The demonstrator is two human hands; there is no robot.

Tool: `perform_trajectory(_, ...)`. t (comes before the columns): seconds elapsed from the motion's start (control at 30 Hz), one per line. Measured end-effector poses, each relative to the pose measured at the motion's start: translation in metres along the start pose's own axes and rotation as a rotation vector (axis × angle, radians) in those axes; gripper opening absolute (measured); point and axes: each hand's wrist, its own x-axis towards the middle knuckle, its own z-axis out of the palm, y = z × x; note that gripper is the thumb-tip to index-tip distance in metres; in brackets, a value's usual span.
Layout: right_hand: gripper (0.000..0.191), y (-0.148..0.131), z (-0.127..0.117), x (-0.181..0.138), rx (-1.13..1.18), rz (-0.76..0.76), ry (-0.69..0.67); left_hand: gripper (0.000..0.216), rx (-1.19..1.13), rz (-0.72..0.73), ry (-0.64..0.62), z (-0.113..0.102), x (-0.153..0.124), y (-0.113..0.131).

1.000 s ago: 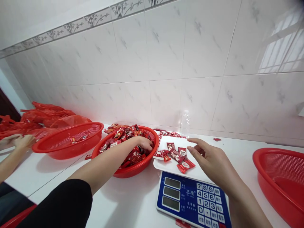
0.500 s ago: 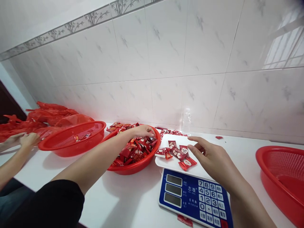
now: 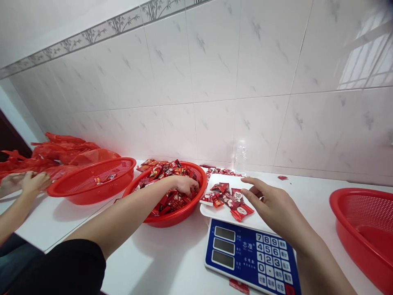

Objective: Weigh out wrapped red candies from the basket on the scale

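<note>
My left hand [image 3: 185, 184] reaches into a red mesh basket [image 3: 172, 219] heaped with red-wrapped candies [image 3: 167, 200]; its fingers curl down among them, and what they grip is hidden. My right hand [image 3: 270, 205] hovers open, fingers spread, over the right side of the white scale tray [image 3: 215, 213], next to several candies [image 3: 230, 199] lying on it. The blue scale panel [image 3: 250, 256] with its keypad lies just below that hand.
A second red basket [image 3: 92, 184] with a few candies stands at the left, red plastic bags [image 3: 61, 151] behind it. Another person's hands [image 3: 27, 182] work at the far left. A third red basket [image 3: 362, 229] sits at the right. A clear bottle [image 3: 241, 157] stands by the tiled wall.
My left hand rose to the basket's far rim, then dropped back into the candies. Another candy now lies on the tray. My right hand barely moved.
</note>
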Motion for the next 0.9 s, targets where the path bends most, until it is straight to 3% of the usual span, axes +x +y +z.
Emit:
perform_trajectory(0.2, 0.032, 0.000, -0.002, -0.001, -0.010, -0.008, 0.008, 0.028, 0.071, 0.016, 0.284, -0.009, 0.004, -0.001)
perform_trajectory(0.4, 0.035, 0.003, -0.003, 0.001, 0.002, -0.006, 0.031, 0.033, -0.012, 0.085, 0.560, -0.005, 0.004, 0.030)
perform_trajectory(0.6, 0.035, 0.003, -0.005, 0.000, -0.006, -0.020, 0.033, 0.033, -0.109, 0.180, 0.580, 0.014, 0.013, 0.065)
perform_trajectory(0.9, 0.031, 0.002, -0.006, -0.001, 0.006, -0.002, 0.024, 0.034, -0.094, 0.279, 0.486, 0.039, 0.025, 0.087)
